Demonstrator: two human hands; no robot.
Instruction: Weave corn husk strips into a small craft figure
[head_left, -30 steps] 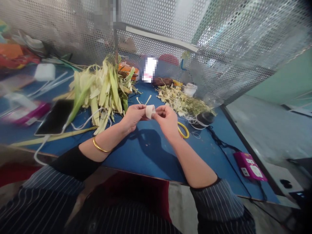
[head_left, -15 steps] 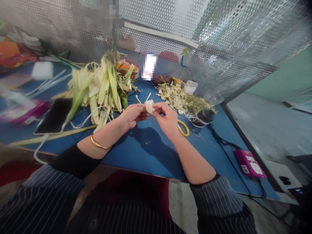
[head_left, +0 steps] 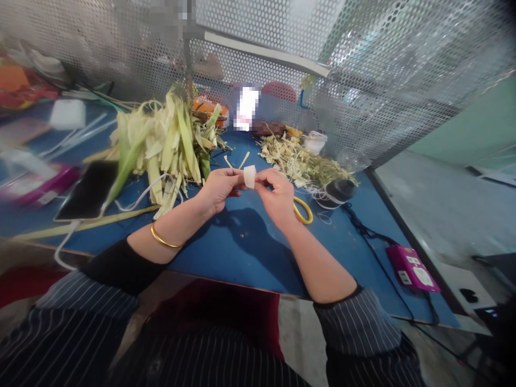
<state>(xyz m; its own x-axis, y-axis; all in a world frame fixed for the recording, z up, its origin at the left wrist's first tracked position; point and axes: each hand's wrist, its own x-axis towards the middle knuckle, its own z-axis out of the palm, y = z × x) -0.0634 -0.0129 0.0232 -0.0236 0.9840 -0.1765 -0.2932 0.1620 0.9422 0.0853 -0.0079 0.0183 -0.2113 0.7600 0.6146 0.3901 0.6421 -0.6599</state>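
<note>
Between my hands, above the middle of the blue table point(head_left: 226, 258), is a short pale strip of corn husk point(head_left: 249, 176), bent into a curl. My left hand point(head_left: 221, 188) pinches its left side between thumb and fingers. On the other side my right hand point(head_left: 276, 193) grips it with thumb and forefinger. A yellow scissors handle point(head_left: 303, 210) shows beside my right wrist; the rest of it is hidden. Two narrow husk slips point(head_left: 244, 159) lie just beyond my fingertips.
Left of my hands is a large heap of corn husks point(head_left: 161, 145), near a dark phone point(head_left: 88, 191) with a white cable. Husk scraps point(head_left: 290, 156) and a black thread spool point(head_left: 339, 192) lie right. A purple power strip point(head_left: 413, 269) sits at the right edge. Perforated metal panels point(head_left: 262, 59) stand behind.
The husk curl has turned a little and now shows its flat outer face more. Both hands keep their pinch and have hardly shifted.
</note>
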